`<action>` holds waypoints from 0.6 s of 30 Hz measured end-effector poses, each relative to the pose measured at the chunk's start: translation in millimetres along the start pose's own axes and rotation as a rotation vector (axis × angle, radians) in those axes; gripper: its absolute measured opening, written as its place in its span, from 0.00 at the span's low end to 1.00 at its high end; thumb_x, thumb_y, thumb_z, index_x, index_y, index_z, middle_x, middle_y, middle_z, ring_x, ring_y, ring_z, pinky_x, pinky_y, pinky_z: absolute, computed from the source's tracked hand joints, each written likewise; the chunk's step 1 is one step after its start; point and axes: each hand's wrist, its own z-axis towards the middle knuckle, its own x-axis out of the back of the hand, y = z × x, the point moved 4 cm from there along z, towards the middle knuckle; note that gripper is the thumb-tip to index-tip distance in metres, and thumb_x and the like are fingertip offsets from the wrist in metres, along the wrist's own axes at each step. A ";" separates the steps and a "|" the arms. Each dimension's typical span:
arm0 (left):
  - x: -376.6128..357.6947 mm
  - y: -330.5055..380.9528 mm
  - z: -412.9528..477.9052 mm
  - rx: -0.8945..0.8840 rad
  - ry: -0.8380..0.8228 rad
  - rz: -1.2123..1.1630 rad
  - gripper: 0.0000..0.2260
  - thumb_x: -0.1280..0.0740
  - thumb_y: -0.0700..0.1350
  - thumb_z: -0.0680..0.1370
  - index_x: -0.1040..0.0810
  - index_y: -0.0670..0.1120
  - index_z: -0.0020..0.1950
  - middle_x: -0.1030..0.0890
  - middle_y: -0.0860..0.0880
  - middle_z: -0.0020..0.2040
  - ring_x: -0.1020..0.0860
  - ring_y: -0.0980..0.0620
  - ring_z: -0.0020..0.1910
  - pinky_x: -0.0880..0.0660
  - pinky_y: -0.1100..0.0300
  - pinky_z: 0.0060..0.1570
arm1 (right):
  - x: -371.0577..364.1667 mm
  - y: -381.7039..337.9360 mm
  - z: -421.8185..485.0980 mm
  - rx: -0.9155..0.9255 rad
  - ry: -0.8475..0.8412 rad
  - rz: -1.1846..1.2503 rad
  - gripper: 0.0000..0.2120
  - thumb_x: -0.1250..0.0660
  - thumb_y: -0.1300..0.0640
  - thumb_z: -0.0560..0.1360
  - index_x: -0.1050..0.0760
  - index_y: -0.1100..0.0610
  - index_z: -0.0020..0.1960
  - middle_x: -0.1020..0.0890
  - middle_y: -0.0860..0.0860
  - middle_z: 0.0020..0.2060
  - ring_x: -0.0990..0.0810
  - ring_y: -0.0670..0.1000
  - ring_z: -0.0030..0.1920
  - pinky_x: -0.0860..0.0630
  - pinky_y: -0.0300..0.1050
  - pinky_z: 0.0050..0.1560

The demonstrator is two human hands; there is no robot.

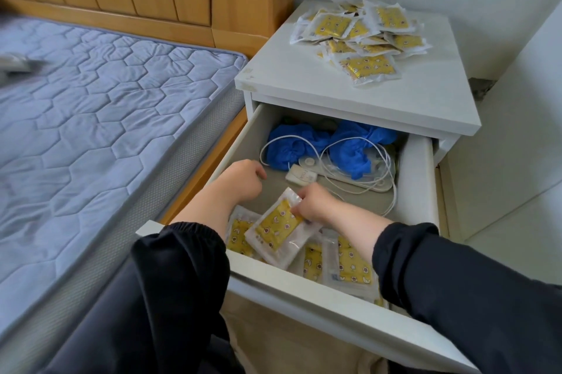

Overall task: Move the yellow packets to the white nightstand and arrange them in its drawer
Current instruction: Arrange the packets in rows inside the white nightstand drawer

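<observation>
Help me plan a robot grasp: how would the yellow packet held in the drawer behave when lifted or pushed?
Pinched by one edge in the right hand, the yellow packet barely droops: probably light and semi-stiff. Its glossy wrapper looks slippery; pushed, it would likely slide over the packets beneath, not roll.

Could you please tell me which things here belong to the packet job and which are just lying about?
Job: yellow packet pinched by the right hand; packets lying in the drawer; packet pile on the white nightstand.
Lying about: crumpled blue material, white cable, small white device, all at the drawer's back; the mattress.
</observation>
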 end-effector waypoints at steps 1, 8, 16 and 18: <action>-0.4 -0.2 2.2 -0.005 0.010 0.016 0.19 0.43 0.32 0.76 0.23 0.47 0.62 0.24 0.46 0.62 0.26 0.47 0.62 0.28 0.53 0.63 | -7.2 -4.0 2.7 0.022 -0.012 0.005 0.04 0.31 0.58 0.75 0.25 0.57 0.46 0.25 0.51 0.35 0.26 0.51 0.37 0.33 0.39 0.29; -27.8 -5.7 9.4 0.042 -0.250 0.401 0.21 0.41 0.35 0.79 0.31 0.43 0.72 0.29 0.44 0.70 0.30 0.45 0.68 0.32 0.52 0.67 | -27.3 -5.7 13.4 0.138 -0.062 0.244 0.21 0.29 0.63 0.73 0.27 0.62 0.65 0.20 0.57 0.57 0.21 0.53 0.55 0.24 0.43 0.55; -44.3 -4.5 3.4 -0.008 -0.413 0.473 0.26 0.39 0.35 0.78 0.36 0.50 0.75 0.33 0.47 0.73 0.34 0.45 0.71 0.35 0.52 0.68 | -20.0 17.7 25.7 -0.054 0.047 0.472 0.12 0.35 0.64 0.74 0.23 0.65 0.57 0.18 0.62 0.50 0.19 0.59 0.52 0.22 0.53 0.56; -47.0 -7.4 5.1 0.002 -0.412 0.503 0.26 0.36 0.37 0.77 0.34 0.48 0.74 0.31 0.46 0.72 0.32 0.44 0.69 0.33 0.52 0.67 | -17.4 19.8 23.3 -0.062 0.069 0.158 0.10 0.36 0.60 0.75 0.21 0.64 0.54 0.18 0.59 0.48 0.20 0.56 0.47 0.23 0.47 0.48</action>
